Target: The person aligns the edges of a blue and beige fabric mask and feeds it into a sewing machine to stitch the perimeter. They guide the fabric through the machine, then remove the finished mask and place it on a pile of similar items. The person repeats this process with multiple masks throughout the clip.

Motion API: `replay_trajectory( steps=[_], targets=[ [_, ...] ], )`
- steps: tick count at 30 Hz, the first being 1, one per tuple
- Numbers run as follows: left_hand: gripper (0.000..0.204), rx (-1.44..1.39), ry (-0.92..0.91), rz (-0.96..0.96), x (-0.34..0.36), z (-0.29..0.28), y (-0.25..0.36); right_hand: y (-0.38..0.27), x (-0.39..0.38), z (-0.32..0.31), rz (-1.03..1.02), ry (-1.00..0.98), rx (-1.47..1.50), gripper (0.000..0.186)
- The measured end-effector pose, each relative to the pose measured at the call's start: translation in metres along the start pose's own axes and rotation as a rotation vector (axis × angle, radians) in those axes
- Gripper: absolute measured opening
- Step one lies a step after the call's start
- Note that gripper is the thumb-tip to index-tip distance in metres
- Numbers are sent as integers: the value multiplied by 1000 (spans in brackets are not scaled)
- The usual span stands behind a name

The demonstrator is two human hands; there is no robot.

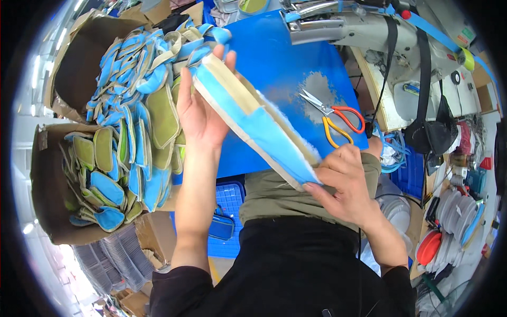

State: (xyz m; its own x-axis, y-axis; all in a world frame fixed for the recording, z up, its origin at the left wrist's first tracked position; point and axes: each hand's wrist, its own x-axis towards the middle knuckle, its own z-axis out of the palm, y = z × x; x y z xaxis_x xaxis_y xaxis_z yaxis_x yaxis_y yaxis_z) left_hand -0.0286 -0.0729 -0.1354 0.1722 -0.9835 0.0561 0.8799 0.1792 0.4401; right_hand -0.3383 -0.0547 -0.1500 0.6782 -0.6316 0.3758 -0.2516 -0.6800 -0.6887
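Fabric piece [255, 127] is being handled: right hand [340, 183] pinches it, spread left hand [202, 117] perhaps supports; next move should need steadiness.

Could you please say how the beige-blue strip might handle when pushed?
The strip may be stiffish, spanning nearly straight between the left hand and right hand. It looks slim and clothlike, so probably light. Its fuzzy edge may resist slipping.

A plain black top [296, 269] with short, loose sleeves [182, 290] covers the torso, meeting creased khaki-olive legwear [296, 198]. Forearms [194, 216] are bare, left hand [203, 119] and right hand [343, 182] ungloved. A thin dark cable [359, 248] runs down at right.
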Motion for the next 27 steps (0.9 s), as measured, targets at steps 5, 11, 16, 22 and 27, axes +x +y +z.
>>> replay_trajectory(
  steps=[5, 11, 16, 22, 27],
  targets=[
    [47, 210, -82, -84, -9, -22, 5, -3, -4, -4, -35, -46, 0, 20],
    [31, 13, 84, -9, -10, -33, 27, 2, -5, -5, 86, 94, 0, 20],
    [33, 141, 175, 95, -12, -33, 22, 9, -10, 2, 62, 47, -32, 15],
    [55, -66, 99, 28, -12, -27, 12, 11, 7, 6, 31, 131, 17, 13],
    [72, 118, -20, -294, -70, 5, -73, 15, 37, 36, -23, 207, 153, 15]
  ],
)
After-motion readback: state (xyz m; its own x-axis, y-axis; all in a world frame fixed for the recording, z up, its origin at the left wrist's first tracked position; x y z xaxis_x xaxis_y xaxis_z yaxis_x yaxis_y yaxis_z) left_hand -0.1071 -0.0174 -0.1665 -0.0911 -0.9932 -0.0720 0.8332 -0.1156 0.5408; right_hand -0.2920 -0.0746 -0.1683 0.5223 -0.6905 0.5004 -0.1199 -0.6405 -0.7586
